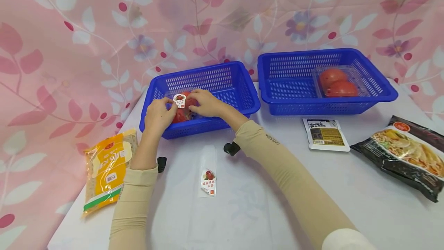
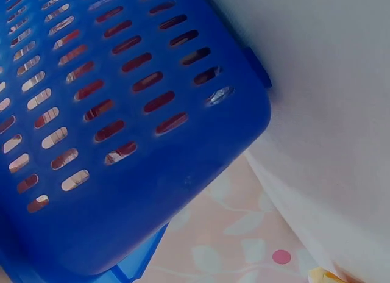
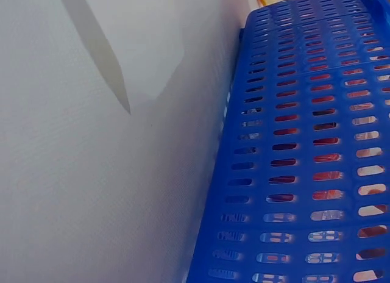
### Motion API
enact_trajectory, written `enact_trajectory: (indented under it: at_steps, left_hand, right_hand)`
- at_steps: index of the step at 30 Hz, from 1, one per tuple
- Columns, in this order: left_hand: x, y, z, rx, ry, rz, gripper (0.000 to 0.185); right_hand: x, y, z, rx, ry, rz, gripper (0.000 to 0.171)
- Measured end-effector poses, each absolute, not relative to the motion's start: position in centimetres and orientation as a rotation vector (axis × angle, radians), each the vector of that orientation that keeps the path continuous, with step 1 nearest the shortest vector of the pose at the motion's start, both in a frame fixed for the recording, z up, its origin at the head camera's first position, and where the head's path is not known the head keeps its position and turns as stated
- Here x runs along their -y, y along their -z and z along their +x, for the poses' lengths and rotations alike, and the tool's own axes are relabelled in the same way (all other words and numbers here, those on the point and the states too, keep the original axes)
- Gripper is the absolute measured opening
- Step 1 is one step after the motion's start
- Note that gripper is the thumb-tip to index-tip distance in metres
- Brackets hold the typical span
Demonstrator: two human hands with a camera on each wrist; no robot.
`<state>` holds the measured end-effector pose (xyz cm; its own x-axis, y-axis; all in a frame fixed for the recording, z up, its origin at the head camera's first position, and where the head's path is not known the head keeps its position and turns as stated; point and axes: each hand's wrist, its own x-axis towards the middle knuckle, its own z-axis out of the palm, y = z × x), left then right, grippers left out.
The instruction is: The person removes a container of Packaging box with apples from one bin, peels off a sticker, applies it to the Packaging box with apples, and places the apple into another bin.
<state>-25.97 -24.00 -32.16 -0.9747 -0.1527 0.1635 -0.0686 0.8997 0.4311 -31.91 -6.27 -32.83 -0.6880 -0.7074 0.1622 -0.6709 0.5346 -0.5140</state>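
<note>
In the head view, a clear plastic box of round red fruit [image 1: 181,116] sits in the left blue basket [image 1: 197,129]. My left hand [image 1: 160,115] pinches a small white sticker [image 1: 179,103] with a red fruit picture by its left edge, over the box. Just right of the sticker, my right hand [image 1: 209,104] reaches over the fruit with thumb and fingers apart. Both wrist views look at the outside of the slotted basket wall [image 2: 146,167], red showing through its slots; the hands are hidden there.
A backing strip [image 1: 209,157] with a fruit label [image 1: 209,182] lies in front. At right stand a second blue basket [image 1: 326,105] with boxed red fruit [image 1: 341,88], a white-edged packet [image 1: 327,136] and a black noodle bag [image 1: 406,153]. A yellow bag [image 1: 110,169] lies left.
</note>
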Motion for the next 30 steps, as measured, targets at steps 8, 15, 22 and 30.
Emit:
enact_trajectory:
  at_steps: [8, 15, 22, 30]
  left_hand:
    - [23.4, 32.1, -26.2, 2.827, 0.576, 0.105, 0.037]
    - [22.0, 31.6, -26.3, 2.777, 0.491, 0.009, 0.034]
    - [20.5, 30.9, -26.2, 2.739, 0.465, -0.05, 0.035]
    - [19.0, 30.2, -26.4, 2.729, 0.407, -0.103, 0.033]
  right_hand:
    - [5.4, 32.3, -31.4, -2.768, 0.994, -1.205, 0.033]
    - [4.1, 31.3, -31.2, -2.848, 0.979, -1.161, 0.036]
    - [3.0, 30.9, -30.9, -2.924, 0.927, -1.15, 0.033]
    - [1.6, 30.5, -31.1, -3.028, 0.856, -1.114, 0.031]
